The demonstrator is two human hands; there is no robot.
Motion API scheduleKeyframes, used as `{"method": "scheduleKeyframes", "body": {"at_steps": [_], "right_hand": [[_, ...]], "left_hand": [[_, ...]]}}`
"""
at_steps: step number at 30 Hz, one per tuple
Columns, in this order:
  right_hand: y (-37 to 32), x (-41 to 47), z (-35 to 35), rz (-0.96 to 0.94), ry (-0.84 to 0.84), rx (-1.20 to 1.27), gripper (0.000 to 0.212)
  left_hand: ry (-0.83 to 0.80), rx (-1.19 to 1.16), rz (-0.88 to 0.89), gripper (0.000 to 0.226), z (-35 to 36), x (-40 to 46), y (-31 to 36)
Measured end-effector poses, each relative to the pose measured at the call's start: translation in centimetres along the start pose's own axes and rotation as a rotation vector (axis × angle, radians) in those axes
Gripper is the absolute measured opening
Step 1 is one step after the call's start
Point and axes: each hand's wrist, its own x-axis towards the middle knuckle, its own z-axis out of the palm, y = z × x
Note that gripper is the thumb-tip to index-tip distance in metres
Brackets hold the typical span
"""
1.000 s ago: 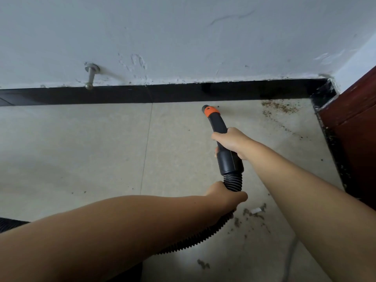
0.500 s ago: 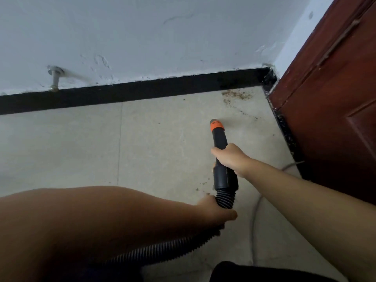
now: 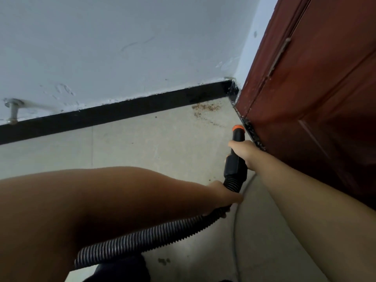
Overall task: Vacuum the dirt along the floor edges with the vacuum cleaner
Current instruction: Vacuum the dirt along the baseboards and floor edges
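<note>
1. The black vacuum nozzle (image 3: 237, 151), orange at its tip, points at the floor edge just beside the dark red door (image 3: 317, 110).
2. The right hand (image 3: 245, 152) is wrapped around the nozzle's middle.
3. The left hand (image 3: 224, 197) is clamped on the ribbed hose (image 3: 146, 239) just behind the nozzle.
4. Brown dirt (image 3: 205, 108) lies in the corner against the black skirting board (image 3: 114, 115), ahead of the tip.
5. A metal door stopper (image 3: 13, 110) sticks out of the wall at far left.

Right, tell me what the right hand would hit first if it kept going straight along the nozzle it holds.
The right hand grips the black nozzle, whose orange tip points up the floor beside the black strip under the red-brown door. Straight on, it would probably meet the brown dirt in the corner, then the black skirting. Depth is unclear.
</note>
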Motion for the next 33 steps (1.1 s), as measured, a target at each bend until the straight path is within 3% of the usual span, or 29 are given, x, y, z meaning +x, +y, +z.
{"method": "scheduleKeyframes", "body": {"at_steps": [14, 27, 33], "right_hand": [[0.9, -3.9, 6.6, -0.103, -0.299, -0.127, 0.018], [0.1, 1.2, 1.7, -0.036, -0.026, 0.016, 0.014], [-0.9, 0.6, 3.7, -0.051, -0.099, 0.016, 0.017]], "left_hand": [[0.047, -0.098, -0.088, 0.018, 0.4, -1.4, -6.4], [0.021, -0.046, 0.011, 0.014, 0.0, 2.2, -1.8], [0.052, -0.099, 0.021, 0.015, -1.3, 1.4, -2.7]]}}
